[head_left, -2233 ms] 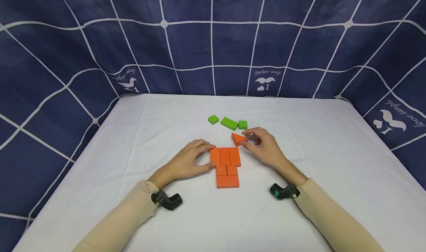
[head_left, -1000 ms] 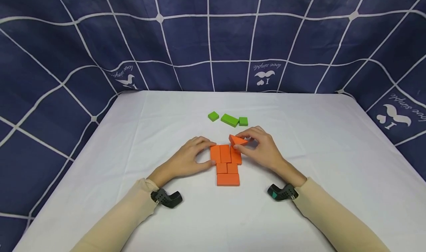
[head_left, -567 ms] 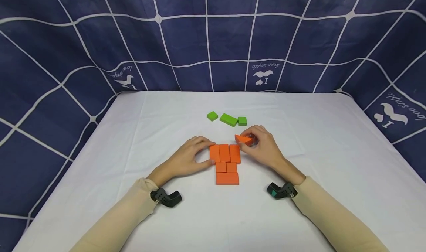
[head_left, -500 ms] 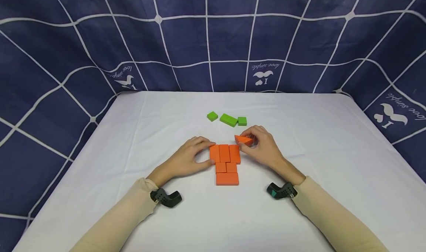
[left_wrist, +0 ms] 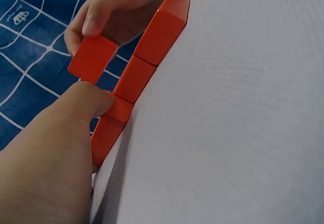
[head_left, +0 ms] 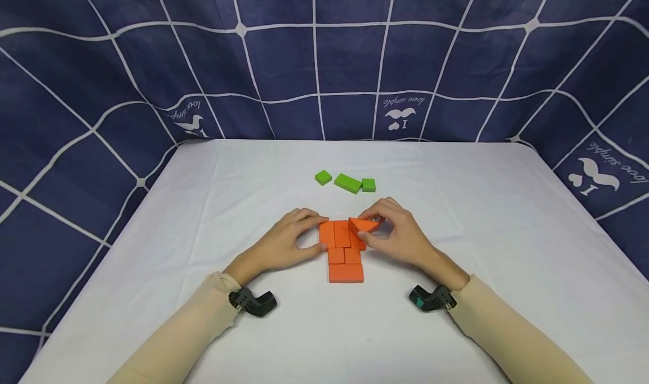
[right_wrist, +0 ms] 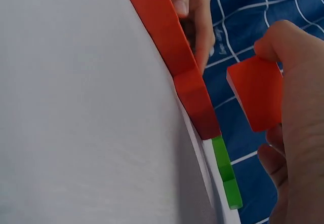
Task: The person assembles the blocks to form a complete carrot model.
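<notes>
Several flat orange blocks (head_left: 342, 250) lie joined on the white table (head_left: 456, 215): three upright bars, two small squares below them, one wide bar nearest me. My left hand (head_left: 317, 236) pinches the left bar between fingertips and thumb (left_wrist: 86, 100). My right hand (head_left: 372, 230) holds an orange triangle block (head_left: 362, 224) over the far right corner of the bars. In the right wrist view the triangle block (right_wrist: 255, 92) hangs slightly above the orange blocks (right_wrist: 167, 31). In the left wrist view the triangle block (left_wrist: 93, 58) is also lifted off the orange blocks (left_wrist: 152, 36).
Three green blocks (head_left: 347, 182) lie in a row farther back on the table; the green blocks (right_wrist: 225, 176) show just beyond the orange ones. A dark blue grid-pattern cloth (head_left: 324, 63) walls the table's back and sides. Black wrist cameras (head_left: 252, 303) sit on both forearms.
My right hand brought the triangle block left and nearer, from beside the bars' far right corner to over the right bar. The left hand and flat blocks stayed put.
</notes>
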{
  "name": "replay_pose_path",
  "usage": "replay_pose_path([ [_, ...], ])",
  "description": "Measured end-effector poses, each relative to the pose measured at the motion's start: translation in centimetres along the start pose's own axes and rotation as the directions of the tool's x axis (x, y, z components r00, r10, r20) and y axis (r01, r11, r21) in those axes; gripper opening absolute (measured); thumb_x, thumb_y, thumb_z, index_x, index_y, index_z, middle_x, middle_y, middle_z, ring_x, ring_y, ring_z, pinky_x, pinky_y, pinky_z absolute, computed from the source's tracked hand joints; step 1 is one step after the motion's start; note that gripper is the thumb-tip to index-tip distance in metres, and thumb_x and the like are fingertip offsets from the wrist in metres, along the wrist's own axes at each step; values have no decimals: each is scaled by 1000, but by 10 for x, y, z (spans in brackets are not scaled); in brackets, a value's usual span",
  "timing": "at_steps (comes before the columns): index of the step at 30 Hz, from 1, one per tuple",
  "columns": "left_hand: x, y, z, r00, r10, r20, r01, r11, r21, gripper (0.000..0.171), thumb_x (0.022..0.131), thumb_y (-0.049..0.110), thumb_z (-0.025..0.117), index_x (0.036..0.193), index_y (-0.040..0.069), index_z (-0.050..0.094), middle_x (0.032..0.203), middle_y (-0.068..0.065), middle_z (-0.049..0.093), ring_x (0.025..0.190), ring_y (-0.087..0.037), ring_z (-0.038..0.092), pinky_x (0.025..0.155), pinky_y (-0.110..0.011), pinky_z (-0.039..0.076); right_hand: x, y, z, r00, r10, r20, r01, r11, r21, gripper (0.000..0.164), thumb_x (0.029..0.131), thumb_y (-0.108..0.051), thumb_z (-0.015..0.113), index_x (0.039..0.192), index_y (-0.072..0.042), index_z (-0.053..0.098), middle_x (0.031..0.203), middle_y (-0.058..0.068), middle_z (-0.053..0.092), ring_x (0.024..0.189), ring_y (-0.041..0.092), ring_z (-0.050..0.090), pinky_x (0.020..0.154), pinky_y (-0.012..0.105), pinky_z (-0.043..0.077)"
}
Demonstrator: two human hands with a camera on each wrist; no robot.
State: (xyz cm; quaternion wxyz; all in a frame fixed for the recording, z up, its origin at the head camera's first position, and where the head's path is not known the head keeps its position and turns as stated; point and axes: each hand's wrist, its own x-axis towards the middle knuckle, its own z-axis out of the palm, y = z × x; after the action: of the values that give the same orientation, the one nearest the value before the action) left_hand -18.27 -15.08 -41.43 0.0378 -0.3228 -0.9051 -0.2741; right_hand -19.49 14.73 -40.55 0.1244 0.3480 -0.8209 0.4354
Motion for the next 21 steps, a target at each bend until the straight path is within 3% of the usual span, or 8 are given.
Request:
replay_pose_path([
  [6,1,-1,0,1000,5,8,-5,1000,-1,58,92,45,72,142,19,62,135,1,61,127,-19,54,110,-45,43,-10,-10,7,996,-76,40,73,995,73,28,80,-14,87,104,-21,73,96,-8,67,91,11,57,79,27,50],
  [21,1,-3,0,1000,3,3,-3,1000,-4,58,91,44,72,143,20,62,135,0,61,128,-20,53,111,-46,43,-20,-33,18,971,-128,201,94,981,169,28,83,-19,86,107,-25,73,96,-13,66,93,8,56,81,28,49],
])
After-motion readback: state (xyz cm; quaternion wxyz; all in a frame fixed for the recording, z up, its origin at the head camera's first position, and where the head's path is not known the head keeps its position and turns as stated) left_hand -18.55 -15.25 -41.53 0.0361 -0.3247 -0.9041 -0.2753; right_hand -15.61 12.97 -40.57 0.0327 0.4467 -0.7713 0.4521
